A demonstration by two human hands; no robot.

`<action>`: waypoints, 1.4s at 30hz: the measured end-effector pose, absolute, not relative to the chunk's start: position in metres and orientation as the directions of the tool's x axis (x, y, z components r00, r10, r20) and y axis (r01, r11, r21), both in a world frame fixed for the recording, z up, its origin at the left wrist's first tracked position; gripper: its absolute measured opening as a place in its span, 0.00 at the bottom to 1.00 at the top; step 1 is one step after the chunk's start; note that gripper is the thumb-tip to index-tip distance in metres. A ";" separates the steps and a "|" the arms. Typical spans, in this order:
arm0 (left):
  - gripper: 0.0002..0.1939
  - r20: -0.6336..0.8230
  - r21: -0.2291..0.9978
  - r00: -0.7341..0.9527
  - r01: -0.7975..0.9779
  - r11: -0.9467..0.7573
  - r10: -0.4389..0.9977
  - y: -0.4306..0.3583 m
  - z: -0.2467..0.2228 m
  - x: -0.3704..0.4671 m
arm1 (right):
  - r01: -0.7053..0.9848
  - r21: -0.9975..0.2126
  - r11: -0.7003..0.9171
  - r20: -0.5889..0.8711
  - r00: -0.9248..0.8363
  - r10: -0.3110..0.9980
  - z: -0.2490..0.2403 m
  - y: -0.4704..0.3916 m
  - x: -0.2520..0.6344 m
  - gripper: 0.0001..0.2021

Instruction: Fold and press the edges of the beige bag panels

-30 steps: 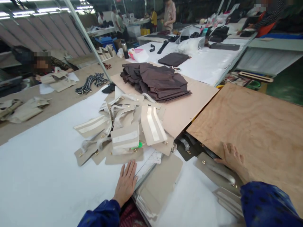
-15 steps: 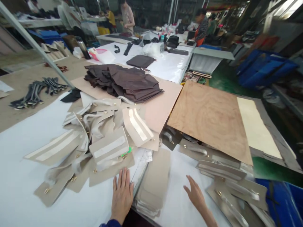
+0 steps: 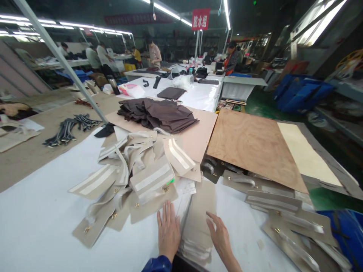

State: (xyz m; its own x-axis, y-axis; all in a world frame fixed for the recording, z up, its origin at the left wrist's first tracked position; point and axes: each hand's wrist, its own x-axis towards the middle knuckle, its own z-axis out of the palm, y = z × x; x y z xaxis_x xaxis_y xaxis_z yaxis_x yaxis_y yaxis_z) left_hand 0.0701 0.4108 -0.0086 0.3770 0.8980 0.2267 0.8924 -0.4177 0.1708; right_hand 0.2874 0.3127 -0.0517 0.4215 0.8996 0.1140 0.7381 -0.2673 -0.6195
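Between my two hands lies a stack of beige rectangular panels point(image 3: 198, 215) near the table's front edge. My left hand point(image 3: 168, 230) rests flat on the white table just left of the stack, fingers stretched out. At the stack's right side is my right hand point(image 3: 219, 234), its fingers apart and its fingertips at or over the edge of the panels; contact is hard to tell. Ahead of my left hand is a loose heap of beige panels point(image 3: 153, 175) with wrapped handles and gold-coloured metal fittings. Similar handled panels point(image 3: 295, 234) lie to the right.
A wooden board point(image 3: 252, 147) covers part of the right-hand pieces. Dark brown sheets point(image 3: 159, 115) are piled on a pinkish board beyond the heap. Dark straps point(image 3: 66, 132) lie at left beside a slanted metal pole point(image 3: 62, 64). Several people work farther back.
My right hand has moved left to the side of the panel stack. My left hand stays flat beside it. The camera has tilted up and turned left.
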 end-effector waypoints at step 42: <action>0.16 0.181 0.401 0.493 0.753 -0.522 0.851 0.330 -0.062 -0.014 | -0.180 -0.975 -0.130 -0.144 0.064 0.988 0.029 0.409 0.134 0.16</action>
State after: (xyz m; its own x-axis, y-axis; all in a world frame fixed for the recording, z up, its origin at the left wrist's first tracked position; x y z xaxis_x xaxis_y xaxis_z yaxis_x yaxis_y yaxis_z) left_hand -0.0143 0.3305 -0.0615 0.4933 0.8508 0.1813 0.7530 -0.5220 0.4007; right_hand 0.1336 0.4095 0.0291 0.0637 0.9875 -0.1439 -0.1797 -0.1304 -0.9750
